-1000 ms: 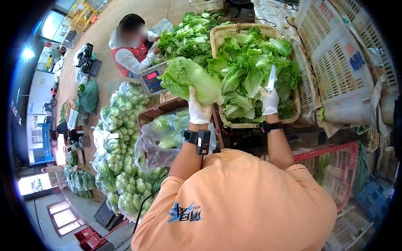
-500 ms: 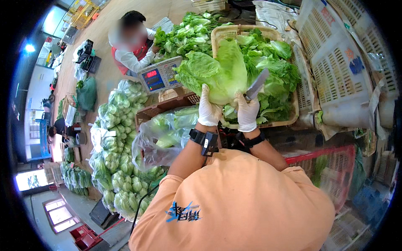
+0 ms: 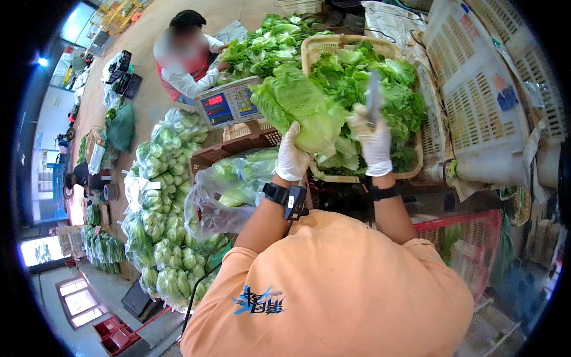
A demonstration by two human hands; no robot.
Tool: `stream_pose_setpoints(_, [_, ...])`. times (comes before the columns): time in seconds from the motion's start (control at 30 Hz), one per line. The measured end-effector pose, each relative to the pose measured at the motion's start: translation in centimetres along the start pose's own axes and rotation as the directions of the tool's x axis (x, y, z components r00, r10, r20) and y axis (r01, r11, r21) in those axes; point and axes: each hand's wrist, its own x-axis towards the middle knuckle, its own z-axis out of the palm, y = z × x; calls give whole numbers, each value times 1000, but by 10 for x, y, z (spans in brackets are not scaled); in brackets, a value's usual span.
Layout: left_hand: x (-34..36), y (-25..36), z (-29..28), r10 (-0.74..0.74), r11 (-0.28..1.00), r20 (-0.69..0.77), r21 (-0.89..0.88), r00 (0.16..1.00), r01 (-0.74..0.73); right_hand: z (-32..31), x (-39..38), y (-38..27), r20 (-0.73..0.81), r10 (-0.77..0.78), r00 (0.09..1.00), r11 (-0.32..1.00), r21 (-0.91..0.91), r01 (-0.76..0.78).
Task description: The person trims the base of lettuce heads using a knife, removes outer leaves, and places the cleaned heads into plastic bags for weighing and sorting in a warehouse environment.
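Head view: the left hand (image 3: 292, 156), in a white glove, grips a big lettuce (image 3: 295, 107) from below. Fingers are wrapped around the lettuce's bottom end, & the leafy part sticks up & to the left, above the hand. The lettuce is up in the air, in front of the basket (image 3: 315, 49), just beside the scale (image 3: 229, 102).

The right hand (image 3: 373, 140), also in a white glove, is closed around a knife (image 3: 374, 98). The blade looks blurry & points up, away from the person. The knife is just to the right of the lettuce, near it; can't tell if they touch. Both hands are close together, w/ the lettuce's lower leaves between them.

The tan basket is full of more green lettuce. Right of it, white plastic crates (image 3: 482, 89) lean on their sides. Under the left hand is a clear plastic bag (image 3: 220, 190) w/ greens inside. On the left, lots of bagged greens (image 3: 163, 196) are piled in a long row. A red crate (image 3: 476, 238) sits low on the right.

Another person (image 3: 184, 59) in a red vest crouches at the top by a heap of loose greens (image 3: 267, 41), one arm reaching to it.
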Motion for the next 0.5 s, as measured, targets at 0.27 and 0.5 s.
stream_pose_setpoints(0.27, [-11,-11,18,-26,961,58,277,998,9,19,14,-30,-99,251,963,967,-21,-254])
stream_pose_setpoints(0.5, [-11,-7,8,-112,972,57,214,992,97,21,12,-13,-93,325,941,932,199,-303])
